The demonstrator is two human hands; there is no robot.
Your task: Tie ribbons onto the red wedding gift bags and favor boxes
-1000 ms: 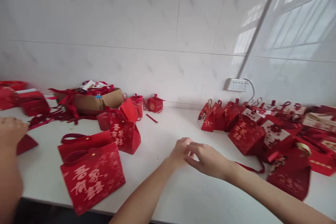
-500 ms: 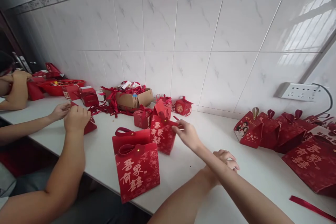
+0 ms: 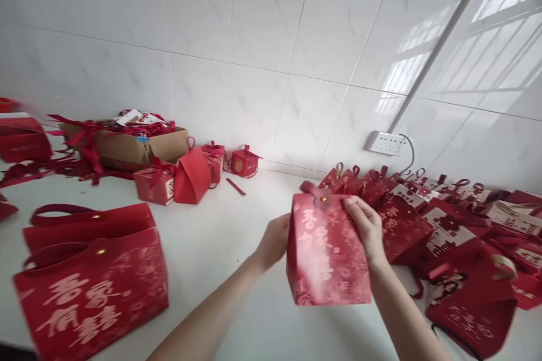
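Right of centre in the frame, a red paper gift box (image 3: 328, 262) with pale lettering and a ribbon loop stands upright, held up.

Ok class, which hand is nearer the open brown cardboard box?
Left. The left hand is right of the box and nearer the camera, at the left side of the red paper bag; the right hand is farther right, gripping the bag's upper right edge.

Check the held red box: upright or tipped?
Upright: the red box has its handle loop on top and its lettering right way up, between left hand and right hand.
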